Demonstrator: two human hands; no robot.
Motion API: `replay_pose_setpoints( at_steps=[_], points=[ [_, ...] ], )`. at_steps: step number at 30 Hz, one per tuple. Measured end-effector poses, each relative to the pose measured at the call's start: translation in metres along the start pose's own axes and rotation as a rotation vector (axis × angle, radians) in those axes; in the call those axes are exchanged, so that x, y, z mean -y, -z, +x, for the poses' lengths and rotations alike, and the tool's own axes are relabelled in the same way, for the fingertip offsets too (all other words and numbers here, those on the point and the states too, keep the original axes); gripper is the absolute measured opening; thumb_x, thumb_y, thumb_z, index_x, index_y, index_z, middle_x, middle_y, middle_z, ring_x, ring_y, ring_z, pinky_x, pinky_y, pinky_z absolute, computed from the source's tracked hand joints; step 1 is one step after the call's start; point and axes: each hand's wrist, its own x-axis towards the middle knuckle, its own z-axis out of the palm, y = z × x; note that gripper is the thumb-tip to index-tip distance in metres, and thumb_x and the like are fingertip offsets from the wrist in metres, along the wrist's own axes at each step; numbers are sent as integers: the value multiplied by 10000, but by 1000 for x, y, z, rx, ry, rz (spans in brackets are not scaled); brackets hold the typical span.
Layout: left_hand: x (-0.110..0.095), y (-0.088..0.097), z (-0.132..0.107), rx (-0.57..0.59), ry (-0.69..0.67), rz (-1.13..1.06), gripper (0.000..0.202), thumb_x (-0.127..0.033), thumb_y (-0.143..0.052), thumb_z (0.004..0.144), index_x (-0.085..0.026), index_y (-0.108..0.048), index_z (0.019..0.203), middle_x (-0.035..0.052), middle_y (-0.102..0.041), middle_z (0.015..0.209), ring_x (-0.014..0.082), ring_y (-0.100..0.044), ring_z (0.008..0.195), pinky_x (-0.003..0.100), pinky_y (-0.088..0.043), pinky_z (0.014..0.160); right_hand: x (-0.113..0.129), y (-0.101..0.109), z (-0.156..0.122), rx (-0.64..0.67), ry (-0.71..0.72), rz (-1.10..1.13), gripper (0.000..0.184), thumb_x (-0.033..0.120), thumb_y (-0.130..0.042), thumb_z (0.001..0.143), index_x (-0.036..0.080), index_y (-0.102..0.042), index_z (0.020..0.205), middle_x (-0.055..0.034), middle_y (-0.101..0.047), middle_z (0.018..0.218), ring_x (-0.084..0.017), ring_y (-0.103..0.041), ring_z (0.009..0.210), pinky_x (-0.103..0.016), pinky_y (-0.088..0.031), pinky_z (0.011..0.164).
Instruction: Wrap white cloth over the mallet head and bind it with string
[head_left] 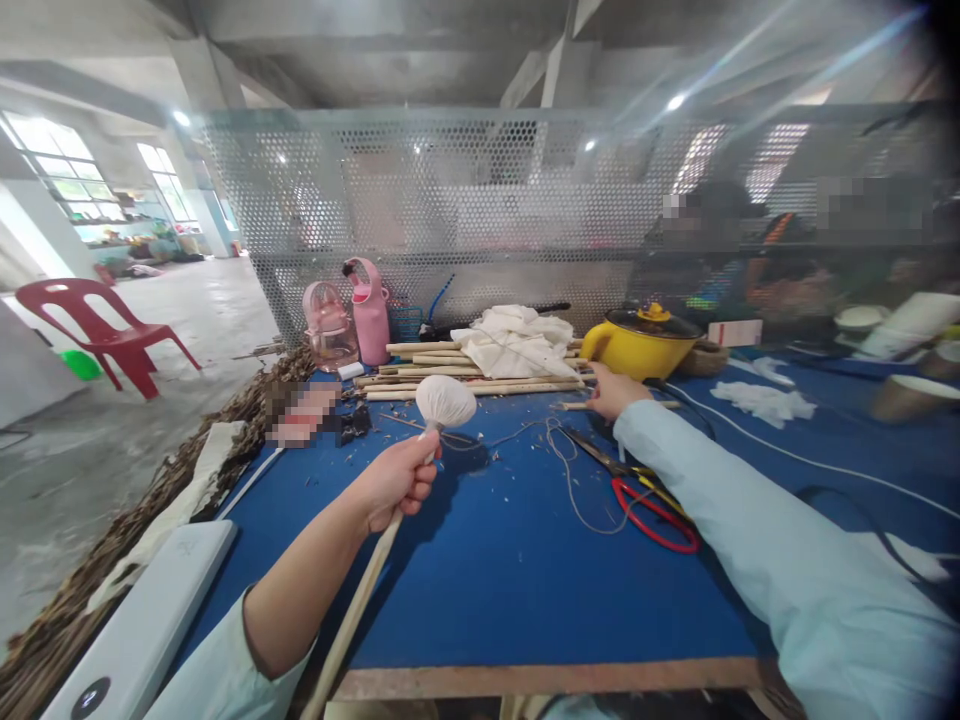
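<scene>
My left hand [397,478] is closed around a wooden stick [352,610] whose upper end carries a round white cloth-wrapped ball [445,401]; the stick is held upright over the blue tabletop [487,560]. My right hand [613,390] reaches far forward to the pile of wooden sticks [450,378] and rests on a thin stick [570,405]; its fingers are curled, and whether it grips the stick is unclear. A heap of white cloth [517,340] lies on the sticks. Scissors with red handles [645,495] and loose string [562,450] lie under my right forearm.
A yellow electric pot [637,345], a pink bottle [369,310] and a pink jar [328,325] stand before a perforated metal screen [465,200]. White cloth scraps [761,400], a white cable and bowls lie right. A white device [142,625] sits at left, a red chair [105,330] beyond.
</scene>
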Motion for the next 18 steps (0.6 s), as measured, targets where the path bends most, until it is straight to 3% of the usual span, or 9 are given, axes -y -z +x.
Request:
replay_pose_setpoints(
  at_steps=[4,8,11,14,16,18],
  points=[
    [-1,4,0,6,-2,-25,399,-596,-514,743,-216,-398,776,-99,-190,535,28,-126,393,135,-74,345,1,28,-7,95,-16,10,431,171,-597,666,126,-583,1094,-145,-656,934,-262,-606,855,-317,-446,715],
    [-3,7,1,7,-5,-43,382,-578,-515,753,-219,-390,779,-99,-175,535,30,-120,393,132,-69,339,-18,84,-20,129,-40,-15,319,164,-667,608,167,-640,926,-78,-662,773,-248,-606,762,-322,-446,693],
    [-5,8,0,6,-7,-47,380,-573,-517,755,-217,-386,775,-100,-168,534,30,-114,390,129,-74,333,-26,135,-46,225,-9,96,326,227,-673,631,234,-619,952,21,-595,563,-190,-561,545,-322,-448,566],
    [-8,9,-2,15,-13,-57,377,-568,-515,760,-212,-389,772,-101,-169,534,26,-110,386,124,-74,329,-12,184,-86,327,149,365,452,359,-688,638,260,-598,1069,30,-576,570,-140,-513,458,-287,-415,443],
    [-11,11,-4,17,-18,-69,368,-556,-517,767,-209,-393,768,-100,-165,535,24,-107,384,120,-73,326,5,206,-112,267,160,470,376,426,-645,693,255,-632,1028,-9,-606,638,-121,-539,482,-278,-417,436],
    [-15,12,-9,24,-24,-91,351,-537,-517,778,-206,-401,764,-99,-155,537,24,-101,384,115,-70,323,22,217,-127,114,192,603,328,460,-615,715,267,-647,978,-16,-599,646,-117,-551,504,-275,-425,438]
  ],
)
